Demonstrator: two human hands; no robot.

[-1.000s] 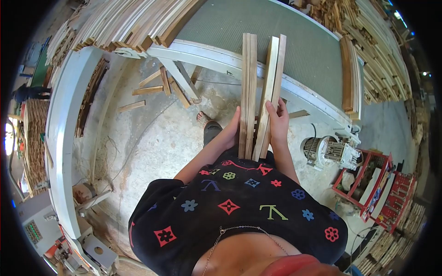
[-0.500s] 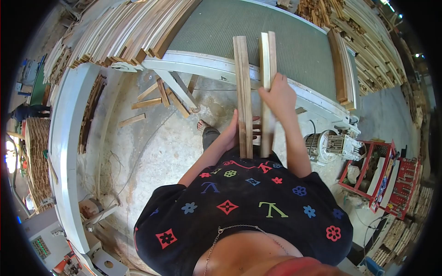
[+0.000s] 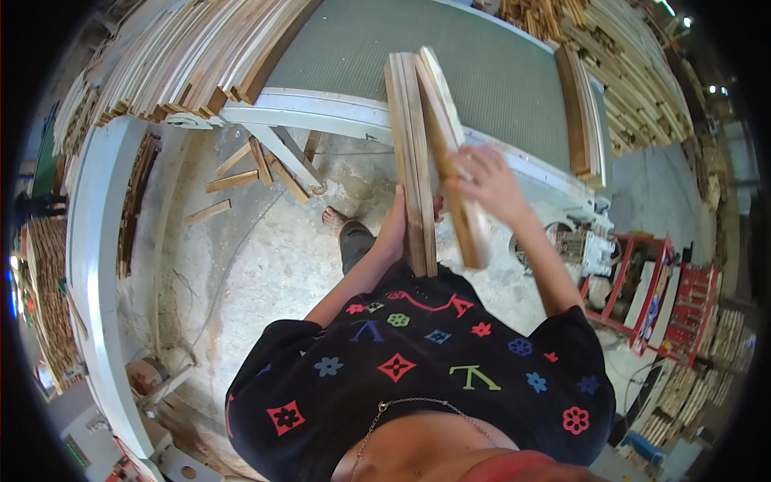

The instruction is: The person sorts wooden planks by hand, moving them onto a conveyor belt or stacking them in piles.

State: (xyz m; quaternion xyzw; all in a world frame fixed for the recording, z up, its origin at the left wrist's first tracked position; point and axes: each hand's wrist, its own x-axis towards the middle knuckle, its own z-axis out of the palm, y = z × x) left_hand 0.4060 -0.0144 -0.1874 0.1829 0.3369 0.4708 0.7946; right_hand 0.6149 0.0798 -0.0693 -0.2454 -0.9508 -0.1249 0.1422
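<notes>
My left hand (image 3: 397, 229) grips a pair of long wooden slats (image 3: 409, 145) near their lower end, held upright in front of my chest. My right hand (image 3: 486, 181) is shut on another wooden slat (image 3: 446, 136), which is tilted so that its far end leans against the top of the left pair. The far ends of the slats reach over the green conveyor belt (image 3: 498, 72). My foot (image 3: 337, 218) shows on the concrete floor below the hands.
A stack of slats (image 3: 185, 48) lies at the belt's left end and another stack (image 3: 582, 112) on its right side. Offcuts (image 3: 241, 173) litter the floor under the white machine frame (image 3: 88, 241). A motor (image 3: 574, 245) and red rack (image 3: 654, 297) stand to the right.
My right hand has swung its slat from parallel to tilted, its top end now meeting the left pair. The view has shifted slightly to the right and closer.
</notes>
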